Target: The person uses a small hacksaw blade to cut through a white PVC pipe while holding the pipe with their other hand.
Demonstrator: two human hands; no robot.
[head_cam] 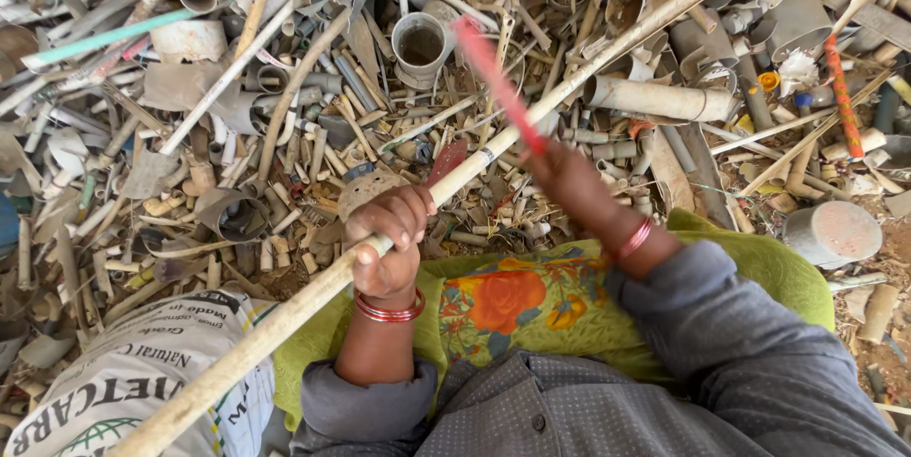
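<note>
The ground is covered all over with a heap of dirty broken plastic pipes (pixel 285 125), short and long, grey and cream.

A long cream plastic pipe (pixel 569 87) lies slanted across the middle, from near left to far right. The left hand (pixel 387 241) is wrapped tight around it, fingers curled over the top, just above the person's lap. The right hand (pixel 569 182) is raised a little farther off, to the right, and closed on the handle of a red flat tool (pixel 493 77). That hand and the tool are blurred, so they are moving fast. The tool's red end is right by the long pipe, crossing over it.

It looks like the step in hand is hitting or chopping the long pipe while the left hand keeps it in place. The next move calls for a firm hold on the pipe and a careful aim, well away from the left fingers.

A green cloth with an orange flower (pixel 503 300) covers the lap. A white printed sack (pixel 142 372) sits at the near left. A short wide grey pipe end (pixel 421 44) stands open in the far heap.
</note>
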